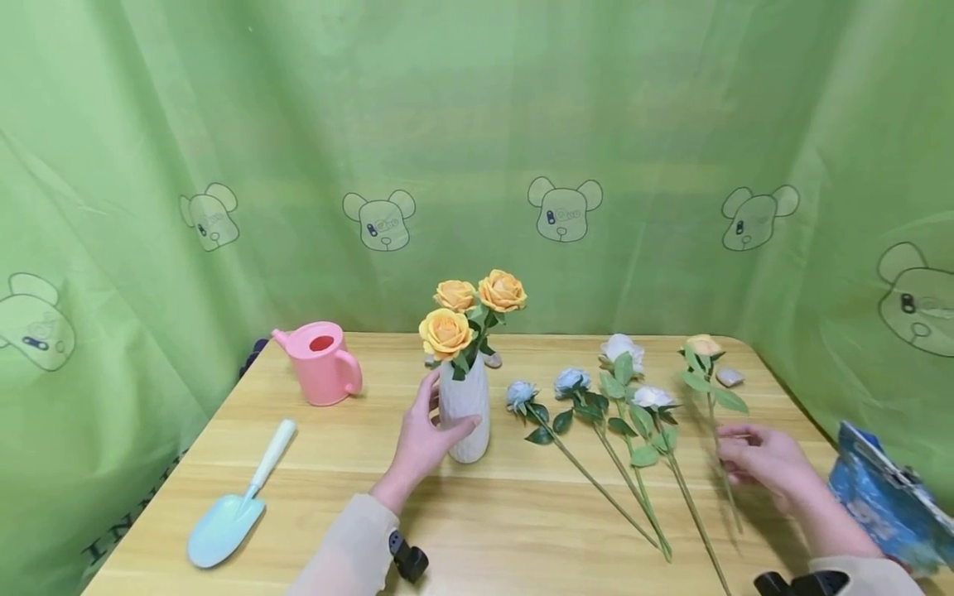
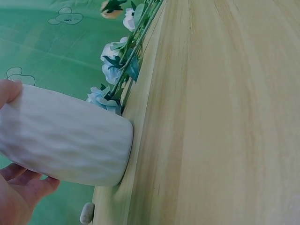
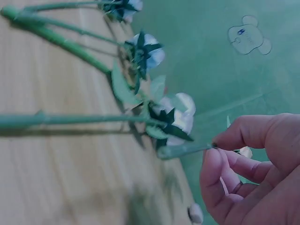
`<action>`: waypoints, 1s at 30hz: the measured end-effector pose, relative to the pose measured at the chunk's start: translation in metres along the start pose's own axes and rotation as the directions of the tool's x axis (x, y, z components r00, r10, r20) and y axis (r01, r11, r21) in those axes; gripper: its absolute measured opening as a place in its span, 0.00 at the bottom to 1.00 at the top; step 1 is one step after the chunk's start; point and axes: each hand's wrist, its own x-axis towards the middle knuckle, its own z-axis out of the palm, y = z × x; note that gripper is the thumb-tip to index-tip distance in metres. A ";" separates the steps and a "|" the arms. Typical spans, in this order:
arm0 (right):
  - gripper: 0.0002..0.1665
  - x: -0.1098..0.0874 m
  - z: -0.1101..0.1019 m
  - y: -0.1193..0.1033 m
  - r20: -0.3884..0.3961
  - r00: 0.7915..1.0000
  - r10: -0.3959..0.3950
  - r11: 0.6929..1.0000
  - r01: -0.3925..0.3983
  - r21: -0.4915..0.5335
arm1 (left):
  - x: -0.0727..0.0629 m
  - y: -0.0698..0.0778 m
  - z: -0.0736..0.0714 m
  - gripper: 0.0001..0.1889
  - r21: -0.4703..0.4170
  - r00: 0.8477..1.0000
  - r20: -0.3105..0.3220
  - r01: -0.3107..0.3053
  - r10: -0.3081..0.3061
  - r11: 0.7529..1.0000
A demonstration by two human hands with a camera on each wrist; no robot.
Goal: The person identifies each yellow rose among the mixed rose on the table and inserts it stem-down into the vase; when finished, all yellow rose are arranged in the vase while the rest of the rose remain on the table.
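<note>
My left hand (image 1: 419, 440) grips a white textured vase (image 1: 464, 418), its thumb across the front and fingers round the side. Three yellow-orange roses (image 1: 447, 333) stand in the vase. On the right, my right hand (image 1: 771, 465) pinches the stem of a pale peach rose (image 1: 703, 346) between thumb and finger. In the right wrist view, the lower end of that stem (image 3: 185, 150) sticks out of the pinch, above the tabletop. Between the hands lie two blue roses (image 1: 572, 381) and two white roses (image 1: 623, 351), heads toward the back.
On the left of the wooden table (image 1: 350, 472) stand a pink watering can (image 1: 316, 364) and a pale blue trowel (image 1: 227, 526) lying flat. A small grey stone (image 1: 729, 377) lies at the back right. Beyond the right edge is a blue patterned bag (image 1: 879, 505). Green curtains surround the table.
</note>
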 end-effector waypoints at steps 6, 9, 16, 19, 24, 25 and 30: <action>0.30 -0.003 0.002 -0.018 -0.013 0.997 -0.072 0.991 0.073 0.116 | 0.003 -0.015 0.001 0.44 0.016 1.000 -0.011 -0.001 0.001 1.000; 0.21 -0.005 0.005 -0.030 -0.007 0.994 -0.112 0.966 0.111 0.234 | 0.003 -0.016 0.001 0.44 0.017 1.000 -0.012 -0.008 0.008 1.000; 0.18 -0.010 0.028 -0.064 -0.030 0.948 -0.317 0.850 0.298 0.434 | 0.004 -0.015 0.002 0.44 0.008 1.000 -0.007 -0.002 0.002 1.000; 0.19 -0.012 0.041 -0.077 -0.022 0.927 -0.375 0.812 0.340 0.475 | -0.001 0.002 0.000 0.43 0.003 1.000 0.002 -0.003 0.003 1.000; 0.22 -0.015 0.063 -0.101 -0.019 0.885 -0.465 0.770 0.415 0.484 | -0.009 0.025 -0.003 0.42 0.016 1.000 0.011 0.009 -0.009 1.000; 0.22 -0.016 0.068 -0.106 -0.023 0.875 -0.483 0.760 0.432 0.485 | -0.008 0.024 -0.003 0.42 0.014 1.000 0.011 0.011 -0.011 1.000; 0.26 -0.023 0.095 -0.128 -0.056 0.847 -0.529 0.749 0.497 0.439 | -0.002 0.004 -0.001 0.43 0.013 1.000 0.005 0.020 -0.020 1.000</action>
